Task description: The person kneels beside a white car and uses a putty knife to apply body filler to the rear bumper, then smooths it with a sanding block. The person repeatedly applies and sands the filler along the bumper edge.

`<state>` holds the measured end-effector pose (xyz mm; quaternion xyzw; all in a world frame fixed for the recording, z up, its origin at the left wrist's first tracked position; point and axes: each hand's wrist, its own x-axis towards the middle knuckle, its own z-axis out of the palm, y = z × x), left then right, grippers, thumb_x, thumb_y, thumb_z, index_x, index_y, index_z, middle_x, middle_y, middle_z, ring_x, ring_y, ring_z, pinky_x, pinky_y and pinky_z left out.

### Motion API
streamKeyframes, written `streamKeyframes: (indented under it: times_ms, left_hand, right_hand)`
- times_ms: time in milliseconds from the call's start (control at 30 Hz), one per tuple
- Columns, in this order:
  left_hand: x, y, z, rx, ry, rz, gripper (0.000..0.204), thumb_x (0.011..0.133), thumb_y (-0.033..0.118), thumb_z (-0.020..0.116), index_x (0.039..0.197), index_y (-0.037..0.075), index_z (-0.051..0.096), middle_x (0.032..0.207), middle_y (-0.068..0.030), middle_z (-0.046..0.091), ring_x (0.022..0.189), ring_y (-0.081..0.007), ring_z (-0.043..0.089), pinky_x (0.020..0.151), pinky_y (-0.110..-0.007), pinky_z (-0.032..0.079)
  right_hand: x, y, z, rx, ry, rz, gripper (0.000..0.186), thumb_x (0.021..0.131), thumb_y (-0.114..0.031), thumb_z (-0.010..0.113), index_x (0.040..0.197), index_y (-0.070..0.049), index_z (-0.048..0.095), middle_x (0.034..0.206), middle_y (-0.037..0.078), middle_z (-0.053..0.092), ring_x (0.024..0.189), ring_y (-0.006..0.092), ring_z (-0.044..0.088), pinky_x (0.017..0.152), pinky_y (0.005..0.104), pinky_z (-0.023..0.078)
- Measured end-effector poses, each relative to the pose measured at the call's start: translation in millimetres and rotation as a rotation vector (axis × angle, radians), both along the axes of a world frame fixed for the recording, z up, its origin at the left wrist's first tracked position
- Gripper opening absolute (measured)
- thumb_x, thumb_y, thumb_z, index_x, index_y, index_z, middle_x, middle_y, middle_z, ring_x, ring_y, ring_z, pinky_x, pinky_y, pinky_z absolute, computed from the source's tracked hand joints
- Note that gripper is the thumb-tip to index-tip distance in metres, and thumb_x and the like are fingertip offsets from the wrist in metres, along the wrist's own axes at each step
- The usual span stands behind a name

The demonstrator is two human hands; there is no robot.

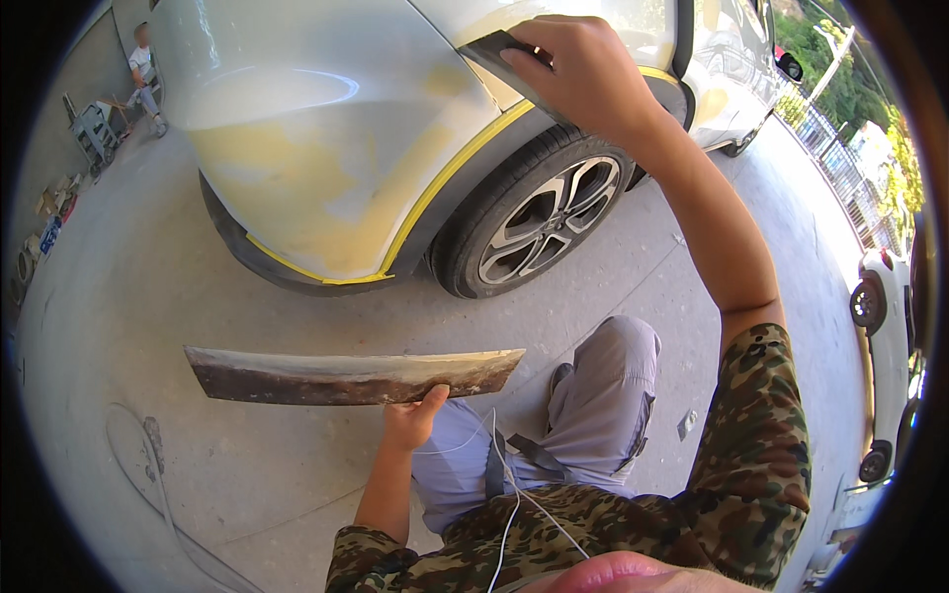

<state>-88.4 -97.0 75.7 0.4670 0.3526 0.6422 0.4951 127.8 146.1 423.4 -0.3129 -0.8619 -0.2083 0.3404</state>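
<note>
Head-worn cam, L of a fisheye pair, looks fwd & steeply down from near the wheel (554,220), w/ car body (297,178) abv it up close, wearer's legs (618,381) this side of it & fence (833,153) far off to its R.

The floor (803,232) is bleached rightward by daylight. Glare is reflected off the car (287,89). Outer edges are bowed.

I saw the right hand (585,84) hold a dark spreader (488,47) at the car's rear quarter panel (643,32) — yellow tape (435,188) edged its wheel arch (447,211) — while the left hand (410,423) gripped a long, smeared board (351,380).
</note>
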Motion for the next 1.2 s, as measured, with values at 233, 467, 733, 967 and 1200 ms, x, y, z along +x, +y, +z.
streamKeyframes:
  times_ms: [233,467,733,967,1200]
  left_hand:
    - [2,0,1,0.006,0.019,0.030,0.021,0.099,0.009,0.075,0.118,0.000,0.072,0.110,-0.0033,0.073,0.099,-0.0127,0.064,0.089,-0.030,0.051]
    - [2,0,-1,-0.008,0.029,0.017,0.022,0.099,0.008,0.076,0.119,-0.001,0.071,0.112,-0.0042,0.073,0.101,-0.0135,0.064,0.091,-0.030,0.051]
    - [5,1,2,-0.008,0.011,0.034,0.023,0.098,0.007,0.076,0.118,0.000,0.069,0.112,-0.0043,0.072,0.102,-0.0140,0.064,0.093,-0.031,0.051]
    - [3,3,2,0.035,0.020,0.016,0.023,0.098,0.005,0.075,0.119,0.000,0.068,0.114,-0.0045,0.070,0.104,-0.0145,0.064,0.094,-0.031,0.050]
    - [5,3,2,0.035,-0.010,0.019,0.026,0.098,0.006,0.076,0.121,0.000,0.067,0.117,-0.0046,0.069,0.107,-0.0153,0.063,0.097,-0.032,0.049]
  right_hand:
    - [9,-2,-15,0.021,-0.007,0.045,0.017,0.094,-0.015,0.072,0.098,0.001,0.072,0.086,0.020,0.068,0.076,0.0428,0.063,0.071,0.0451,0.053]
    - [15,-6,-26,0.000,0.028,0.041,0.014,0.091,-0.013,0.067,0.092,0.000,0.072,0.082,0.016,0.068,0.078,0.0391,0.066,0.075,0.0481,0.054]
    - [23,-3,-39,-0.001,0.033,0.067,0.014,0.093,-0.011,0.072,0.098,0.003,0.071,0.083,0.018,0.065,0.073,0.0394,0.064,0.069,0.0430,0.052]
    - [28,-2,-56,-0.034,0.072,0.043,0.013,0.094,-0.011,0.072,0.100,0.001,0.072,0.084,0.017,0.066,0.074,0.0381,0.064,0.069,0.0426,0.053]
    - [36,-4,-73,-0.013,0.101,0.043,0.011,0.092,-0.011,0.071,0.099,-0.002,0.073,0.084,0.012,0.068,0.074,0.0363,0.067,0.067,0.0440,0.056]
